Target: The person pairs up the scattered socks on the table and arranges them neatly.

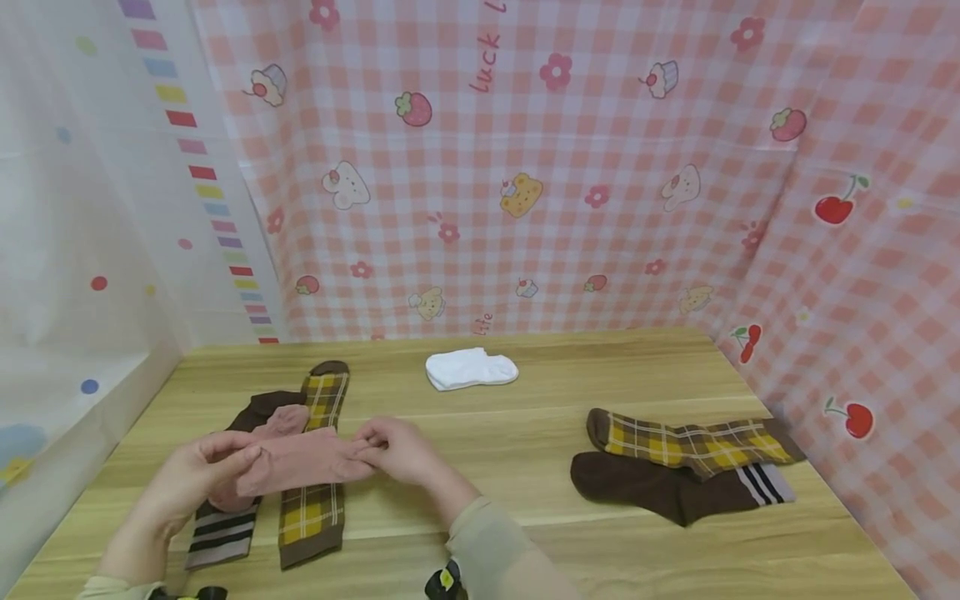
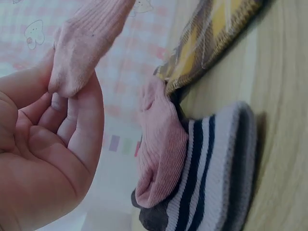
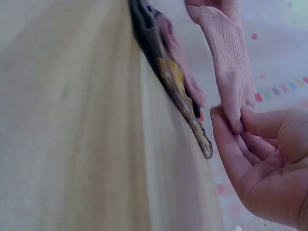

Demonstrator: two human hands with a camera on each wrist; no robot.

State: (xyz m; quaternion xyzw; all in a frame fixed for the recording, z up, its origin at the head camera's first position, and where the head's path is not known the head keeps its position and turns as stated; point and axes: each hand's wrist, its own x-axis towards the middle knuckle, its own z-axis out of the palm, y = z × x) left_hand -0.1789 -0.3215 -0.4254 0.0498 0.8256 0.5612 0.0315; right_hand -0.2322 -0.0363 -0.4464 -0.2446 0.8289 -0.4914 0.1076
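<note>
A pink ribbed sock is stretched sideways between both hands, above the left part of the table. My left hand pinches one end between thumb and fingers. At the other end my right hand pinches the sock, as the right wrist view also shows. Beneath it a second pink sock lies on a dark brown sock with a grey, black-striped cuff. Close beside these, a yellow and brown plaid sock lies lengthwise on the table, its middle partly hidden by the held sock.
White low-cut socks lie at the table's back middle. On the right, another plaid sock lies against a dark brown sock with a striped cuff. A pink checked curtain hangs behind the wooden table.
</note>
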